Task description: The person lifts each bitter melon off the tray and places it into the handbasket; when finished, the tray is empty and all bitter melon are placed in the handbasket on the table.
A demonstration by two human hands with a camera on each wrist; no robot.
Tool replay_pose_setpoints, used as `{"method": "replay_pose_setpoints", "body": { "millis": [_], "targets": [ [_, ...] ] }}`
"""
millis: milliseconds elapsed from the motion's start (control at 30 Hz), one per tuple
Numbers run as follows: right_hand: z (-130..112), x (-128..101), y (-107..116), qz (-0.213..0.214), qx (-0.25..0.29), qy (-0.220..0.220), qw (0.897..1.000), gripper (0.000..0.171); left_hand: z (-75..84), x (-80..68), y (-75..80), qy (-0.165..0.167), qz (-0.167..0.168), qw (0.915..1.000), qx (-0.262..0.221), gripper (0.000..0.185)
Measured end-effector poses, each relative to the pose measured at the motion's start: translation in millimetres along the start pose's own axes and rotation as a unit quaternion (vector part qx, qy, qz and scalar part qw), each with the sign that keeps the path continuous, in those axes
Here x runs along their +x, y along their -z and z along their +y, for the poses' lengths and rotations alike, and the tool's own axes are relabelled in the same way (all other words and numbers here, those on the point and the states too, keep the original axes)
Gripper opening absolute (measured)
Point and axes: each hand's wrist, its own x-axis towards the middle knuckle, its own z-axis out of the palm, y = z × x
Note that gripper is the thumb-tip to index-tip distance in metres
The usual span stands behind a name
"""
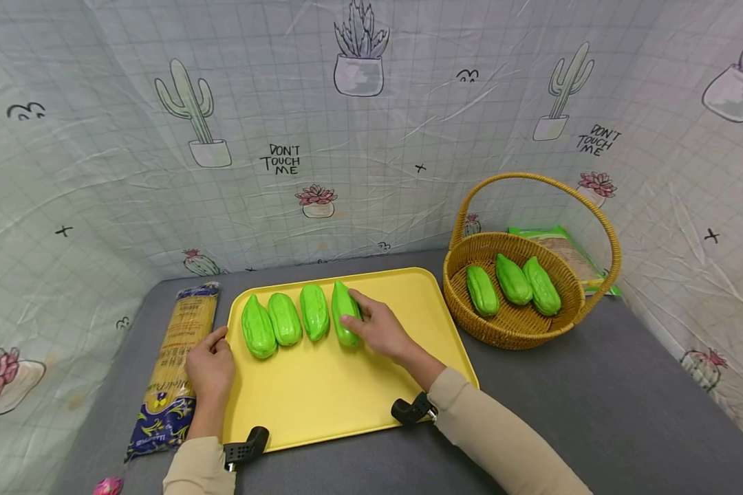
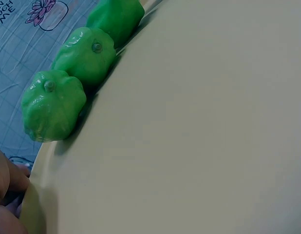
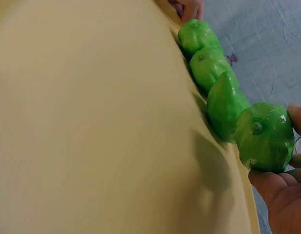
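Four green gourds lie in a row on a yellow tray [image 1: 334, 392]. My right hand [image 1: 354, 315] grips the rightmost gourd [image 1: 342, 297], which rests on the tray. In the right wrist view this gourd [image 3: 265, 136] sits between a fingertip [image 3: 299, 119] and the palm. My left hand [image 1: 213, 357] holds the tray's left rim, thumb on top, next to the leftmost gourd [image 1: 258, 328]. The left wrist view shows three gourds [image 2: 53, 105] along the tray [image 2: 189, 136] and my left fingers [image 2: 7, 190] at its rim.
A wicker basket [image 1: 508, 333] with a tall handle stands to the right, holding three more green gourds [image 1: 512, 280]. A green packet [image 1: 563, 244] lies behind it. A long pasta packet [image 1: 182, 344] lies left of the tray. Patterned sheets wall in the grey table.
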Motion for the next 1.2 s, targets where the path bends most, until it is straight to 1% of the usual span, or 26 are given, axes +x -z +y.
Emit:
{"method": "replay_pose_setpoints", "body": {
  "millis": [433, 633, 800, 1000, 1100, 1200],
  "targets": [
    [-12.5, -8.9, 12.0, 0.001, 0.018, 0.014, 1.000, 0.066, 1.9, -0.7, -0.8, 0.000, 0.003, 0.9999, -0.011, 0.038],
    [-20.5, -14.1, 21.8, -0.004, 0.025, 0.023, 0.999, 0.067, 1.2, -0.9, -0.9, 0.000, -0.001, 0.9999, -0.012, 0.038],
    [-27.0, -17.5, 33.4, 0.003, 0.029, 0.024, 0.999, 0.067, 1.2, -0.9, 0.2, 0.001, -0.006, 0.9999, -0.016, 0.039],
    [-30.9, -18.4, 48.2, 0.005, 0.035, 0.024, 0.999, 0.068, 0.2, -2.2, 1.4, 0.006, -0.005, 0.9998, -0.016, 0.039],
    [-35.4, -19.7, 60.0, 0.020, 0.038, 0.026, 0.999, 0.069, 0.7, -2.5, 0.9, 0.006, -0.005, 0.9999, -0.015, 0.039],
    [-39.7, -21.6, 76.5, 0.040, 0.034, 0.032, 0.998, 0.070, 1.1, -2.3, 0.4, 0.004, -0.005, 0.9999, -0.015, 0.039]
  ]
}}
